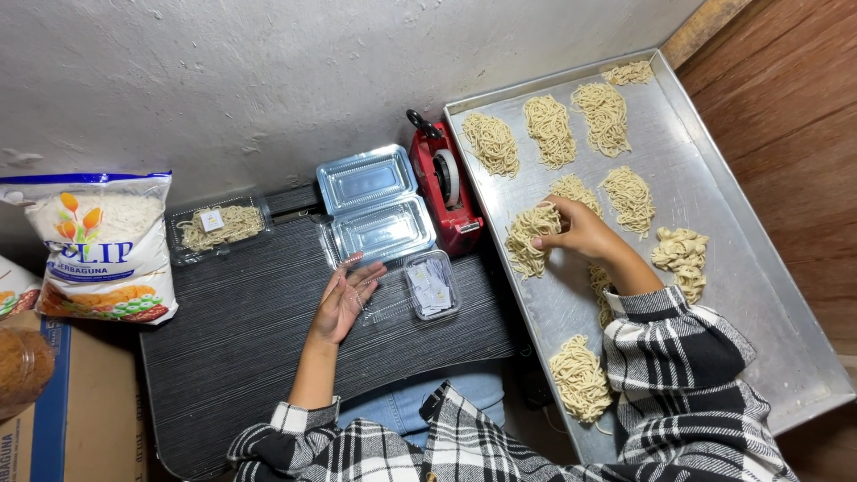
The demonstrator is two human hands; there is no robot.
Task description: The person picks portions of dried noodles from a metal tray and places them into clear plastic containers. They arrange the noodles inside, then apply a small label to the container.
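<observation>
Right hand (578, 234) is over the big metal tray (732, 268), fingers closed around a bundle of raw noodles (530, 239) near the tray's left edge, gripping it at the top end. Around it on the tray lie more noodle nests: 4 along the far end, 2 just beyond the hand, 1 knotted clump (682, 253) off to the right, and 1 nest (580, 377) close to the person's body, partly beside the plaid sleeve (678, 357).

Left hand (346, 299) is released, palm up and fingers loosely spread, resting on the dark bench (232, 357). Its fingertips touch the rim of an empty clear plastic clamshell box (375, 212), which lies open with its lid flipped back toward the wall. Just to the right of that hand sits a small clear tub (432, 284) holding little white slips.

Beyond the open box, a red tape dispenser (444, 183) stands between the box and the tray. Farther left on the bench, a closed clear box of noodles (220, 227) carries a small label on top. A flour bag (100, 245) leans at the far left, above a cardboard carton (71, 402).
</observation>
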